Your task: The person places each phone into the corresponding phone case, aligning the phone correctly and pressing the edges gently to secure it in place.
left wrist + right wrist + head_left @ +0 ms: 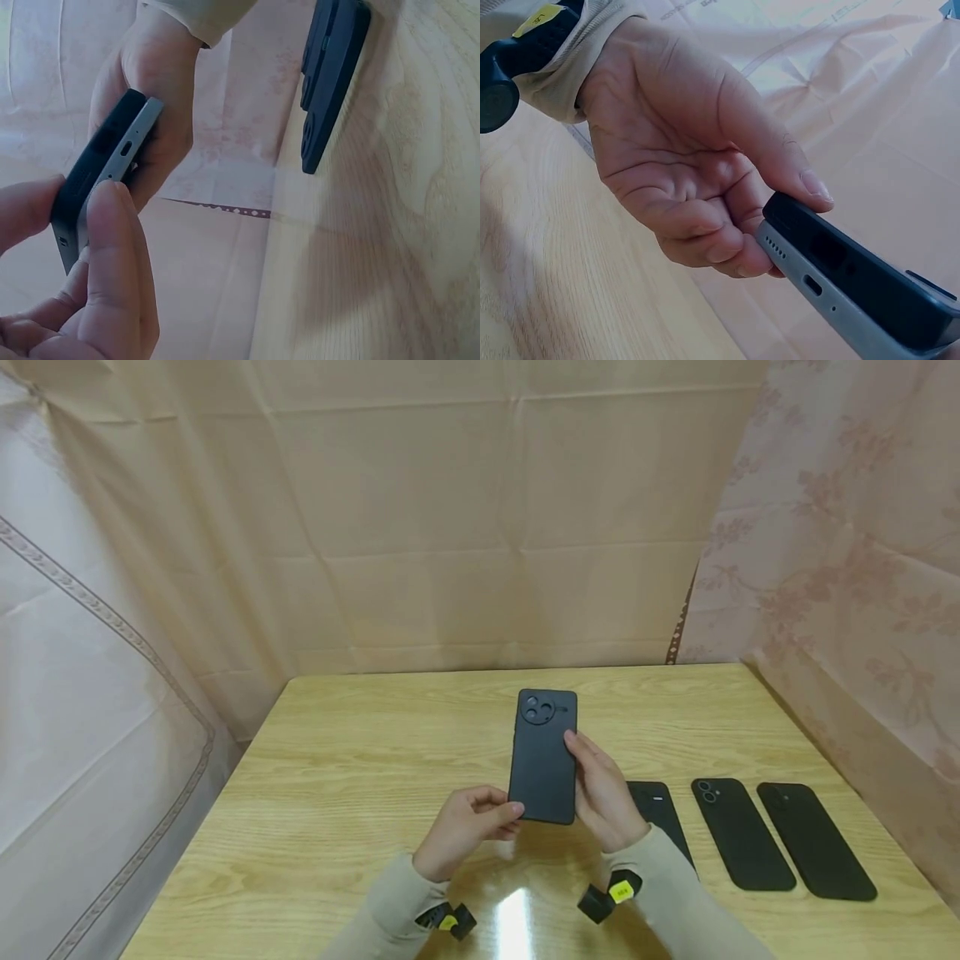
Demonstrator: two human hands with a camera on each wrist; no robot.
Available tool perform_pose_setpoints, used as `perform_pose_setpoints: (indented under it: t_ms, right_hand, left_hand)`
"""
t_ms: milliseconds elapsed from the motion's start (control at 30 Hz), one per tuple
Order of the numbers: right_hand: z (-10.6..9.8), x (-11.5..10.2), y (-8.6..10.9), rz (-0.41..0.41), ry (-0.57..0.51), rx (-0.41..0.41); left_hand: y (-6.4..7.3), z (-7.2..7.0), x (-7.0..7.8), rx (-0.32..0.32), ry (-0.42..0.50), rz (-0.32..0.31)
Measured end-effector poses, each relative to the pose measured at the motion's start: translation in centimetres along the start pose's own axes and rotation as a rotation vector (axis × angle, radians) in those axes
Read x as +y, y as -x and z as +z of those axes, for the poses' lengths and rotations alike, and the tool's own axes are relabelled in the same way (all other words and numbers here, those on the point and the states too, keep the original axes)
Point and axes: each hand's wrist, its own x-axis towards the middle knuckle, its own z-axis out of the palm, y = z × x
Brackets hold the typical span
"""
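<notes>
Both hands hold a phone upright above the table, its black case (543,768) with a round camera ring facing me in the head view. My left hand (472,827) pinches the lower left corner, thumb on the case and fingers on the other side. My right hand (603,789) grips the right edge, thumb on the back. In the right wrist view, the phone's grey bottom edge (814,289), with its charging port, stands out from the black case, and the left thumb rests at the case corner. The left wrist view also shows the grey edge (124,150) beside the case.
On the wooden table (322,793), a black phone (660,814) lies partly hidden by my right sleeve. To its right lie another dark phone (742,835) and a black phone or case (817,843). Cloth curtains (450,527) hang behind and at both sides.
</notes>
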Motion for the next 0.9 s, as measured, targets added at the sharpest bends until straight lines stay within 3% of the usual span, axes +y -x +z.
perform_pose_setpoints:
  t_ms: [600, 900]
  right_hand:
    - [0.15, 0.12, -0.12, 0.004, -0.072, -0.004]
    - [0.40, 0.03, -0.17, -0.021, -0.082, 0.004]
  left_hand:
    - [-0.28, -0.18, -0.08, 0.015, 0.039, -0.013]
    - [-0.39, 0.30, -0.28, 0.019, 0.118, -0.026]
